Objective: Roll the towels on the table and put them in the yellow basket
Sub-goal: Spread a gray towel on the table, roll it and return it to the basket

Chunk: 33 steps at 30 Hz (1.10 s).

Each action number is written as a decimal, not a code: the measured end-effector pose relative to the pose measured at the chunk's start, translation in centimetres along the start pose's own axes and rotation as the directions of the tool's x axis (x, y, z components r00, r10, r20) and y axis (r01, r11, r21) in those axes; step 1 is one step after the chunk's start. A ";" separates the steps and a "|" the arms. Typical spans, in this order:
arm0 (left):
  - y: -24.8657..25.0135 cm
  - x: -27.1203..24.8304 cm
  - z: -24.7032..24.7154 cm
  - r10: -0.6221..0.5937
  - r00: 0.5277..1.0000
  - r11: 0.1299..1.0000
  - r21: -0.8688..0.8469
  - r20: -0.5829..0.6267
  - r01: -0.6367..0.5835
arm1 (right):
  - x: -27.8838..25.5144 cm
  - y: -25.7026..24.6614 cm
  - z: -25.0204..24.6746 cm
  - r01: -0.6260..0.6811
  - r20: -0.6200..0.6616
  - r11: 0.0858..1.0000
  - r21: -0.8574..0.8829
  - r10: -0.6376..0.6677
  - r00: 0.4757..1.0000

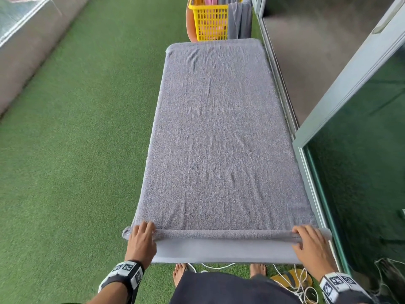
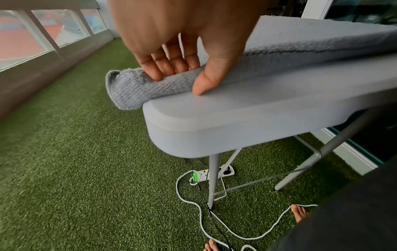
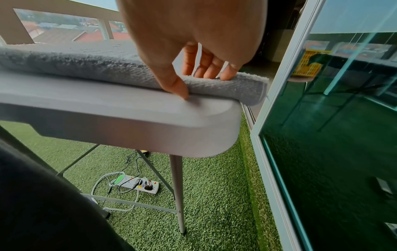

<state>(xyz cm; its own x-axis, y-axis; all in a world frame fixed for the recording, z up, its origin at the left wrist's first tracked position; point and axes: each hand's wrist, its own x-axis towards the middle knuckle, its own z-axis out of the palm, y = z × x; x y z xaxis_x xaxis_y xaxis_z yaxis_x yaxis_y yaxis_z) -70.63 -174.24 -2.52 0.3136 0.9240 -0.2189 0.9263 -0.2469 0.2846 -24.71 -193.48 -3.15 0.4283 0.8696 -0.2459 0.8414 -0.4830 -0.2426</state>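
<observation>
A light grey folding counter (image 1: 223, 252) stands on artificial green turf (image 1: 76, 150) before us, a grey towel (image 1: 219, 132) spread over nearly all its top. The towel's near edge is turned into a thin roll under our fingers (image 2: 169, 66); on the thumb side of them we see a bare strip of counter. Beyond the fingertips the towel lies flat to the far end.
</observation>
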 end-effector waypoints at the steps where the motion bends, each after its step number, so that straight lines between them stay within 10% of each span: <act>1: -0.2 0.1 0.2 0.019 0.999 1.000 0.013 -0.032 -0.019 | 0.1 0.1 0.1 -0.008 -0.021 1.000 0.001 0.008 1.000; 20: 0.2 1.7 -1.7 -0.038 0.999 0.990 0.133 0.023 0.034 | 1.5 0.0 -1.5 -0.083 -0.043 0.996 -0.038 0.082 0.996; 33: -0.5 1.5 -0.2 0.158 0.987 0.987 0.035 -0.011 -0.158 | 1.6 -0.7 -1.0 0.004 0.002 0.998 -0.055 -0.004 1.000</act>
<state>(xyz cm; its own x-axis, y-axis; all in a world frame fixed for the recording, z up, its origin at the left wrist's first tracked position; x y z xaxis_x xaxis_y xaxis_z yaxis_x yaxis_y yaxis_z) -70.65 -172.64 -2.84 0.4542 0.8762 -0.1610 0.8718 -0.3999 0.2830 -24.30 -191.61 -2.46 0.4240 0.8714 -0.2470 0.8600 -0.4729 -0.1920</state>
